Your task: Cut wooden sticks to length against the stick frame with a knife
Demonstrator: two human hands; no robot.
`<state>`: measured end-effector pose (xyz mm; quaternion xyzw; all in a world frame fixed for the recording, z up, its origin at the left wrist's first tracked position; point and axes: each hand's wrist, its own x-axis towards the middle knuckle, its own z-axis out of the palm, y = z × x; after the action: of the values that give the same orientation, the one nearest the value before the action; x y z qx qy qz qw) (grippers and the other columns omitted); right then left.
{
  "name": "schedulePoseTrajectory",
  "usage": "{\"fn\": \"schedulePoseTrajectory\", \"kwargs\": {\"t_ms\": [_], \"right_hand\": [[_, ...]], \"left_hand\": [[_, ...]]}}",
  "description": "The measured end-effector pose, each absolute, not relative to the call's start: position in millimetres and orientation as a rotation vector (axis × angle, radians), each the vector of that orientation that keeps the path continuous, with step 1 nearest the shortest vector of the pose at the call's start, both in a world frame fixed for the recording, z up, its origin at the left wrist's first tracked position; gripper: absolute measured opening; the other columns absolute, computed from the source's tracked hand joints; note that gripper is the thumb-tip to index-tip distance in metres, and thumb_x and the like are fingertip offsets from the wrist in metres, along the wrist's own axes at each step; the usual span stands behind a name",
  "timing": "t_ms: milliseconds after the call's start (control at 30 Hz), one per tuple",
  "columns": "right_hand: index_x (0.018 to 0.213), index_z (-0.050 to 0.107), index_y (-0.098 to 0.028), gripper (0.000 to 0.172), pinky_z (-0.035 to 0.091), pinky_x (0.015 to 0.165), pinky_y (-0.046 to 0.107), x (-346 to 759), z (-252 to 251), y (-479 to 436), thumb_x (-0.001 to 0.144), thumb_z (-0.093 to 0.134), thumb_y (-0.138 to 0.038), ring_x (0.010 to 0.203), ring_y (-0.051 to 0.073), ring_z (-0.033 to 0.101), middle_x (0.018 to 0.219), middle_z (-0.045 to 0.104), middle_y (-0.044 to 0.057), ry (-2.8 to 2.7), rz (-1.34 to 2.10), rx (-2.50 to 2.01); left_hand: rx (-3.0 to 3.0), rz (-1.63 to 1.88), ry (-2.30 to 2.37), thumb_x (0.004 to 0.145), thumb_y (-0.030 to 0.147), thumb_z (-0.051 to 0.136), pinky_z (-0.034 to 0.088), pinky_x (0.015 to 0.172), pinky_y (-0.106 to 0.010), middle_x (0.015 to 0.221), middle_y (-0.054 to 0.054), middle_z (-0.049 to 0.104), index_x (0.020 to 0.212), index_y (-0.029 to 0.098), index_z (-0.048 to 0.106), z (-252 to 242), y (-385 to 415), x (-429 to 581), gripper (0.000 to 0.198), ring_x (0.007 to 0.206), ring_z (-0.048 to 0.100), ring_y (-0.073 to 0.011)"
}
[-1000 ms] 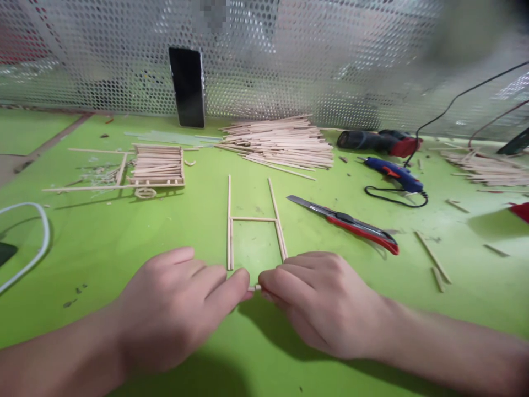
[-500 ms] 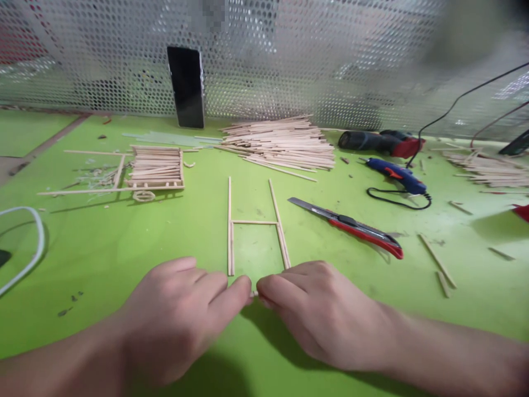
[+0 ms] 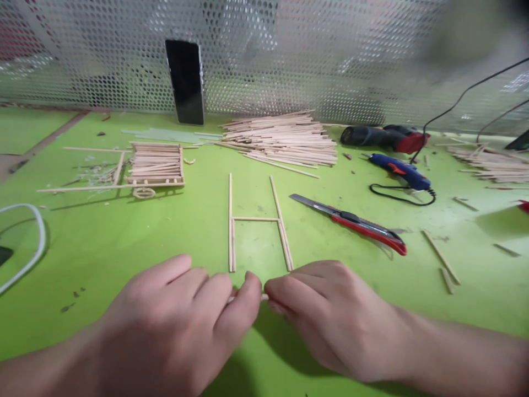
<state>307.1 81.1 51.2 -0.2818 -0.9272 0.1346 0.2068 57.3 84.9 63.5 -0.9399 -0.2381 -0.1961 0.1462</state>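
Observation:
A thin wooden stick [image 3: 264, 297] runs between my two hands near the front of the green table. My left hand [image 3: 182, 314] is closed on it, with a bit of the stick showing behind the thumb. The fingers of my right hand [image 3: 330, 314] pinch it from the other side, and most of its length is hidden. Just beyond my hands lies an H-shaped frame of wooden sticks [image 3: 256, 219], with doubled lower legs. To its right rests a red and black utility knife [image 3: 355, 223], blade out.
A small stick-built cart [image 3: 157, 164] stands at left. Farther back are a stick pile [image 3: 281, 140], a propped phone [image 3: 185, 82], a blue glue gun [image 3: 400, 170] and a black-and-red tool [image 3: 382, 138]. A white cable [image 3: 41, 237] curves at far left; perforated metal [image 3: 268, 55] backs the table.
My hands have moved slightly right and a little apart, baring more of the stick between them. The left thumb is raised more. The camera view has shifted slightly.

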Motion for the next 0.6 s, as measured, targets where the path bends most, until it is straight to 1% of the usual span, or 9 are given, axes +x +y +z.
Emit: {"fn": "schedulePoseTrajectory", "kwargs": {"t_ms": [133,233,300,367,400,467,533,600], "right_hand": [[0.091,0.06,-0.016,0.035,0.033,0.05,0.03,308.0,51.5,82.0,0.114,0.034,-0.015,0.052,0.013,0.039,0.065,0.054,-0.004,-2.589,0.416,-0.8],[0.093,0.059,-0.018,0.031,0.035,0.05,0.03,306.8,53.3,80.1,0.113,0.035,-0.014,0.052,0.013,0.042,0.065,0.056,-0.004,-2.575,0.425,-0.755],[0.093,0.057,-0.021,0.027,0.036,0.049,0.03,304.6,55.3,75.1,0.111,0.039,-0.012,0.051,0.013,0.045,0.064,0.055,-0.005,-2.562,0.441,-0.613],[0.09,0.056,-0.024,0.022,0.036,0.048,0.03,302.7,57.3,69.4,0.106,0.049,-0.011,0.049,0.013,0.045,0.061,0.053,-0.006,-2.565,0.468,-0.47],[0.089,0.055,-0.025,0.021,0.036,0.048,0.03,302.6,58.1,67.6,0.103,0.053,-0.011,0.048,0.013,0.045,0.059,0.052,-0.006,-2.572,0.477,-0.442],[0.09,0.055,-0.025,0.019,0.035,0.048,0.031,304.8,58.4,68.8,0.102,0.055,-0.01,0.048,0.014,0.044,0.059,0.052,-0.006,-2.58,0.478,-0.486],[0.094,0.055,-0.023,0.017,0.034,0.05,0.031,310.0,57.2,76.5,0.105,0.049,-0.012,0.05,0.014,0.044,0.063,0.054,-0.006,-2.54,0.453,-0.563],[0.099,0.055,-0.021,0.016,0.034,0.052,0.031,315.9,55.6,86.9,0.108,0.045,-0.014,0.052,0.013,0.045,0.067,0.056,-0.005,-2.486,0.415,-0.659]], "left_hand": [[-2.683,-0.556,-0.659,0.107,0.009,0.027,0.037,0.053,-0.037,0.061,0.004,0.061,0.122,0.011,0.061,66.9,81.1,58.0,0.036,0.046,0.053,-0.0163],[-2.67,-0.561,-0.683,0.106,0.009,0.032,0.035,0.052,-0.037,0.061,0.004,0.059,0.122,0.01,0.062,60.1,84.0,57.0,0.035,0.046,0.051,-0.0171],[-2.631,-0.542,-0.748,0.102,0.006,0.037,0.033,0.052,-0.036,0.059,0.004,0.056,0.119,0.012,0.065,51.2,91.4,55.1,0.034,0.047,0.049,-0.0177],[-2.618,-0.53,-0.761,0.096,0.001,0.041,0.033,0.053,-0.035,0.062,0.003,0.059,0.11,0.015,0.068,42.6,100.5,52.2,0.034,0.051,0.051,-0.0176],[-2.607,-0.578,-0.758,0.096,0.002,0.042,0.033,0.054,-0.036,0.062,0.003,0.059,0.108,0.016,0.068,39.9,104.3,50.5,0.033,0.051,0.05,-0.0178],[-2.618,-0.624,-0.733,0.102,0.009,0.05,0.034,0.056,-0.036,0.065,0.003,0.061,0.112,0.016,0.069,38.8,108.2,47.9,0.022,0.056,0.052,-0.0179],[-2.64,-0.69,-0.749,0.105,0.018,0.059,0.033,0.058,-0.037,0.066,0.005,0.061,0.115,0.017,0.068,41.8,107.3,47.3,0.014,0.057,0.05,-0.0175],[-2.674,-0.751,-0.782,0.106,0.023,0.062,0.033,0.058,-0.038,0.066,0.006,0.062,0.115,0.019,0.068,45.0,104.4,48.9,0.011,0.057,0.05,-0.0175]]}}
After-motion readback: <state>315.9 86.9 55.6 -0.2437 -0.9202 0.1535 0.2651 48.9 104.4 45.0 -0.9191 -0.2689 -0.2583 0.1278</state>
